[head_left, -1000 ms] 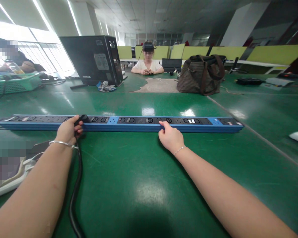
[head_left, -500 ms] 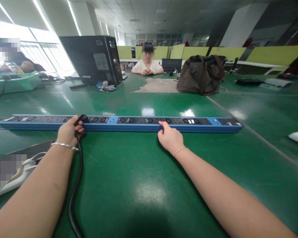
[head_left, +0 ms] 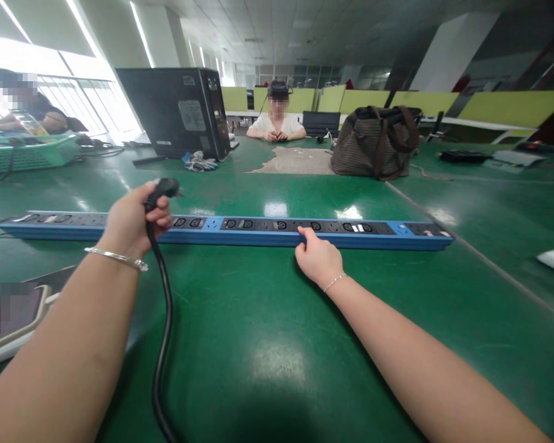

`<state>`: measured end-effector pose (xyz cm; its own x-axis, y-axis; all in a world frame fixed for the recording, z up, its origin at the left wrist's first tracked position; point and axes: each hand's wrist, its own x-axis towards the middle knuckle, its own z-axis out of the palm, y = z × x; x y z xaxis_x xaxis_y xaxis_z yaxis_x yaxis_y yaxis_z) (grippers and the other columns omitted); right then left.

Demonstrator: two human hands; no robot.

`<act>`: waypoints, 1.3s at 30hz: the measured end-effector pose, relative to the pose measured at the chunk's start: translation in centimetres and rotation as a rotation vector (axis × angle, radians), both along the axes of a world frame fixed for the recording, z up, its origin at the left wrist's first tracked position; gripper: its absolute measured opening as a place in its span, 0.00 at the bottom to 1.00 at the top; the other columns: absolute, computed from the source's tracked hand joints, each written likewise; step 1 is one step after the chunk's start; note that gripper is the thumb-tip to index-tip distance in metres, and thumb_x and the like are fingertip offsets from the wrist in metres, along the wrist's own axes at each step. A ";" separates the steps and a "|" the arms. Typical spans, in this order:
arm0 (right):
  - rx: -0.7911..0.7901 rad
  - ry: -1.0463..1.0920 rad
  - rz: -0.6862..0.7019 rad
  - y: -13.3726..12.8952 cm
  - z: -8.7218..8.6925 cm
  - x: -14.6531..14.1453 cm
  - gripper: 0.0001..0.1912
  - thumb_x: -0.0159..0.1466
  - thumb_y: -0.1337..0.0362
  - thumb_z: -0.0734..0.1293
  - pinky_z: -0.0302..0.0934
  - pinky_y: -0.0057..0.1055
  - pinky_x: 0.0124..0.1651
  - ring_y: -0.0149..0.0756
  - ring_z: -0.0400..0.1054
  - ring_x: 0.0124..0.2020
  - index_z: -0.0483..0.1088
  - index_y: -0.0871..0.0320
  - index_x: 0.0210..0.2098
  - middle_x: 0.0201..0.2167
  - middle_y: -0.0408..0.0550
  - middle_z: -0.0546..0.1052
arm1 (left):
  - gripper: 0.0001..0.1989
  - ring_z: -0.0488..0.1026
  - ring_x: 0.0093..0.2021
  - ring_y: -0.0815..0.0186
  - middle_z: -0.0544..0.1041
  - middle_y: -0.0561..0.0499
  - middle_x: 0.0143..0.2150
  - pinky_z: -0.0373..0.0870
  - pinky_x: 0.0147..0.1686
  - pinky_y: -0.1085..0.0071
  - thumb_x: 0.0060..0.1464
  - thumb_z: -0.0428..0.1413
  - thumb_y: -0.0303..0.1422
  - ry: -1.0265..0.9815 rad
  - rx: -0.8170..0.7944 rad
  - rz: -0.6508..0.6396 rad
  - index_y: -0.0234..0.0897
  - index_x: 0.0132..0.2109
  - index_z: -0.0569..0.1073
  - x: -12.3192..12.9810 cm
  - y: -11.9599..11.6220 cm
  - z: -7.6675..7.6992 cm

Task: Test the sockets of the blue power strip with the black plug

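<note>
A long blue power strip [head_left: 240, 237] with black sockets lies across the green table [head_left: 240, 344]. Above its left part, my left hand [head_left: 136, 218] grips a black plug [head_left: 166, 186], whose pins point right and stand clear of the strip. From the plug a thick black cable [head_left: 166, 307] hangs down to the bottom edge of the view. My right hand [head_left: 320, 258] is closed on the strip's near edge, right of the middle, with the thumb or a finger on top.
Behind the strip are a black computer case [head_left: 166, 114], gloves [head_left: 199, 162] and a brown bag [head_left: 373, 141]. A green basket [head_left: 41, 154] stands far left, a phone [head_left: 23, 314] near left. Two people sit beyond, one opposite, one at left.
My left hand has lifted the plug up off the strip and slightly right, and the cable has swung right with it. My right hand has stayed on the strip.
</note>
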<state>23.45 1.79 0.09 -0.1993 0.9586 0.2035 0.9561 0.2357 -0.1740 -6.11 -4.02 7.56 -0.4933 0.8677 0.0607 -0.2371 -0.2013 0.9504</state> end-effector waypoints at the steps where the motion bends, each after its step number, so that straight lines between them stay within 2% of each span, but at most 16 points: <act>1: 0.001 0.003 0.002 0.0 0.0 0.0 0.23 0.61 0.62 0.54 0.63 0.36 0.34 0.46 0.73 0.32 0.61 0.49 0.56 0.29 0.50 0.78 | 0.09 0.49 0.13 0.80 0.61 0.59 0.19 0.52 0.14 0.80 0.55 0.48 0.31 0.045 -0.095 -0.041 0.35 0.28 0.61 0.7 0.3 -0.6; 3: 0.001 0.004 0.005 0.1 0.0 0.0 0.23 0.61 0.62 0.54 0.63 0.36 0.34 0.46 0.74 0.32 0.61 0.49 0.56 0.29 0.50 0.78 | 0.08 0.50 0.13 0.80 0.62 0.59 0.20 0.53 0.13 0.81 0.55 0.49 0.32 0.129 -0.241 -0.054 0.34 0.29 0.63 2.0 1.0 -1.6; 6: -0.002 0.002 0.005 0.1 0.0 0.0 0.23 0.62 0.62 0.54 0.63 0.36 0.34 0.46 0.74 0.32 0.61 0.49 0.56 0.29 0.49 0.77 | 0.07 0.52 0.13 0.80 0.64 0.59 0.20 0.55 0.13 0.81 0.54 0.51 0.32 0.166 -0.321 -0.017 0.34 0.30 0.64 3.3 1.7 -2.6; 12: 0.004 0.009 0.012 0.0 0.0 -0.1 0.22 0.62 0.62 0.54 0.63 0.36 0.35 0.45 0.73 0.33 0.61 0.49 0.55 0.30 0.49 0.77 | 0.13 0.56 0.12 0.77 0.60 0.59 0.13 0.57 0.12 0.80 0.54 0.50 0.35 0.244 -0.478 0.087 0.34 0.24 0.64 3.4 1.9 -3.2; 18: 0.000 0.014 0.012 0.0 -0.1 0.0 0.22 0.62 0.62 0.55 0.63 0.36 0.36 0.44 0.73 0.33 0.60 0.50 0.56 0.30 0.49 0.78 | 0.15 0.61 0.12 0.73 0.60 0.57 0.12 0.55 0.11 0.80 0.53 0.49 0.38 0.319 -0.571 0.113 0.35 0.22 0.65 3.4 2.1 -3.7; 23: -0.009 0.018 0.016 -0.2 0.1 0.0 0.22 0.62 0.63 0.54 0.63 0.37 0.37 0.44 0.73 0.34 0.60 0.50 0.56 0.31 0.49 0.78 | 0.15 0.64 0.13 0.70 0.61 0.55 0.11 0.56 0.11 0.78 0.52 0.49 0.39 0.327 -0.617 0.060 0.36 0.21 0.64 3.2 2.3 -3.8; 27: -0.043 -0.005 0.009 -0.3 0.3 -0.1 0.23 0.63 0.63 0.54 0.63 0.35 0.38 0.43 0.73 0.35 0.58 0.51 0.58 0.33 0.51 0.78 | 0.16 0.68 0.16 0.65 0.63 0.50 0.11 0.58 0.13 0.76 0.50 0.50 0.40 0.419 -0.653 -0.006 0.36 0.19 0.65 2.7 2.7 -3.8; 29: -0.052 -0.015 0.010 -0.3 0.4 -0.2 0.23 0.63 0.63 0.53 0.63 0.35 0.38 0.43 0.73 0.35 0.58 0.51 0.58 0.34 0.51 0.78 | 0.17 0.68 0.17 0.63 0.65 0.48 0.12 0.59 0.15 0.73 0.49 0.51 0.42 0.530 -0.666 -0.046 0.37 0.19 0.66 2.2 2.8 -3.8; 31: -0.049 -0.015 0.013 -0.3 0.3 -0.1 0.23 0.63 0.62 0.53 0.63 0.35 0.38 0.43 0.73 0.35 0.58 0.51 0.58 0.33 0.51 0.78 | 0.20 0.68 0.19 0.62 0.68 0.46 0.15 0.62 0.19 0.69 0.47 0.51 0.47 0.735 -0.665 -0.056 0.37 0.18 0.67 1.6 2.8 -3.8; 34: -0.033 -0.006 0.020 -0.2 0.3 -0.1 0.23 0.63 0.62 0.53 0.63 0.36 0.37 0.44 0.73 0.35 0.58 0.50 0.58 0.32 0.50 0.78 | 0.21 0.69 0.24 0.59 0.71 0.46 0.20 0.65 0.26 0.65 0.43 0.53 0.52 1.106 -0.630 0.078 0.37 0.24 0.72 0.9 2.6 -3.6; 37: -0.033 -0.003 0.018 -0.2 0.3 0.0 0.23 0.63 0.62 0.54 0.63 0.36 0.37 0.44 0.73 0.35 0.59 0.51 0.57 0.32 0.50 0.78 | 0.21 0.71 0.35 0.57 0.75 0.46 0.32 0.67 0.37 0.61 0.45 0.53 0.51 1.329 -0.442 0.178 0.40 0.37 0.76 0.8 2.5 -3.6; 39: -0.039 -0.006 0.016 -0.2 0.3 -0.1 0.23 0.63 0.62 0.54 0.63 0.36 0.37 0.44 0.73 0.35 0.59 0.51 0.58 0.32 0.50 0.78 | 0.19 0.69 0.44 0.56 0.75 0.46 0.41 0.64 0.47 0.59 0.49 0.50 0.48 1.447 -0.314 0.178 0.43 0.40 0.76 0.7 2.4 -3.7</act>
<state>23.39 1.57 0.36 -0.2158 0.9624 0.1651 0.9532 0.2443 -0.1780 -5.44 -1.60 3.88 -0.2680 0.8744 0.4046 0.9305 0.1262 0.3437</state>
